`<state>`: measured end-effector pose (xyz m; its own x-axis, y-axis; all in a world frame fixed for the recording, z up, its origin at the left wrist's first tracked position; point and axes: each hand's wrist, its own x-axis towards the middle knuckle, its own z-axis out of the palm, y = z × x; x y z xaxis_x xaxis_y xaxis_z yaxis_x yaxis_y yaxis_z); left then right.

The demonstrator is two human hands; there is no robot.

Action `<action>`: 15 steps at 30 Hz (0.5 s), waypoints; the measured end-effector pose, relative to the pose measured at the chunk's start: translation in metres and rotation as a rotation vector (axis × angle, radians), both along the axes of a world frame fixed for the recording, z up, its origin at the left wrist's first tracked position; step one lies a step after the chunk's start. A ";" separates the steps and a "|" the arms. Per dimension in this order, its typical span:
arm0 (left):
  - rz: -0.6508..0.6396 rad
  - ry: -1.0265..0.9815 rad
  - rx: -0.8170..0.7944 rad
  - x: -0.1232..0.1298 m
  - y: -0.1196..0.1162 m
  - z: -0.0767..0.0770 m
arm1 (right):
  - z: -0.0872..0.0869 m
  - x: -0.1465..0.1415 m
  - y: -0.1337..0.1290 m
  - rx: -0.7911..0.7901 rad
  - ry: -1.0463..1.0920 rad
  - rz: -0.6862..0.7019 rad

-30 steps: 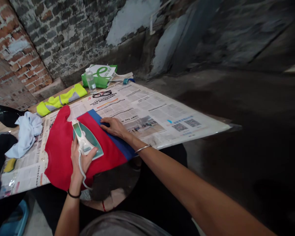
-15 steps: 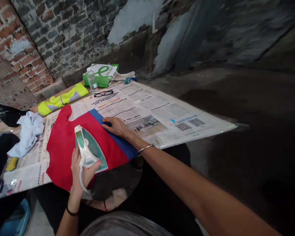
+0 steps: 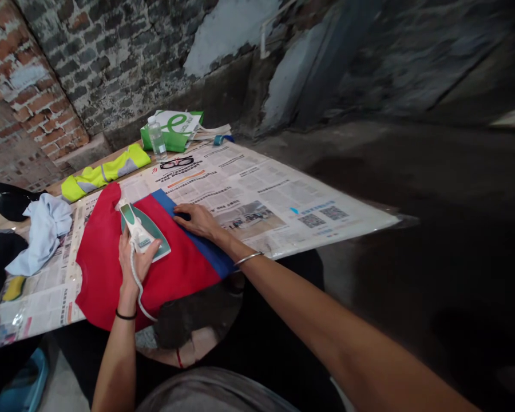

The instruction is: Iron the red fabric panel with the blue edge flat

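Observation:
A white and green iron (image 3: pixel 142 232) rests on a red garment (image 3: pixel 98 274) with a blue band (image 3: pixel 206 246) along its right edge. Wrapped round the iron's handle is my left hand (image 3: pixel 135 257), and a white cord hangs down beside its wrist. My right hand (image 3: pixel 197 220) lies on the blue band near its upper part, fingers bent and a little apart, holding nothing that shows. The garment is spread on a newspaper-covered table (image 3: pixel 283 189), and its lower part hangs over the near edge.
At the back stand a green and white bag (image 3: pixel 178 129) and a clear bottle (image 3: pixel 157 140), with glasses (image 3: pixel 177 162) in front. A yellow vest (image 3: pixel 105 171), light blue cloth (image 3: pixel 45 229) and yellow sponge (image 3: pixel 14 288) lie left. A blue basin (image 3: pixel 26 383) is below.
My left hand has pushed the iron up and slightly left over the red cloth, away from the near edge. My right hand has stayed on the blue band. The view has shifted slightly.

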<state>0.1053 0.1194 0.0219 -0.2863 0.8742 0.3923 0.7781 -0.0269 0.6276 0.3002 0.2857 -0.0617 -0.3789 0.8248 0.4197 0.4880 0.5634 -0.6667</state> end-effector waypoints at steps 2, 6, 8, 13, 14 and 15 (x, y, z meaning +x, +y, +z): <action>0.005 -0.009 -0.019 0.001 -0.018 -0.003 | 0.000 0.000 0.001 -0.004 0.008 -0.004; 0.022 0.077 -0.046 0.001 -0.065 -0.019 | -0.002 -0.001 0.003 0.007 0.022 -0.010; 0.044 0.130 -0.037 0.001 -0.088 -0.029 | -0.004 -0.002 0.004 0.019 0.028 -0.008; -0.062 0.180 0.060 0.003 -0.117 -0.040 | -0.006 -0.002 0.004 0.032 0.040 -0.009; -0.080 0.178 0.072 0.003 -0.116 -0.038 | -0.006 -0.002 0.004 0.032 0.040 -0.009; -0.094 0.170 0.068 0.003 -0.114 -0.036 | -0.007 -0.002 0.004 0.033 0.040 -0.010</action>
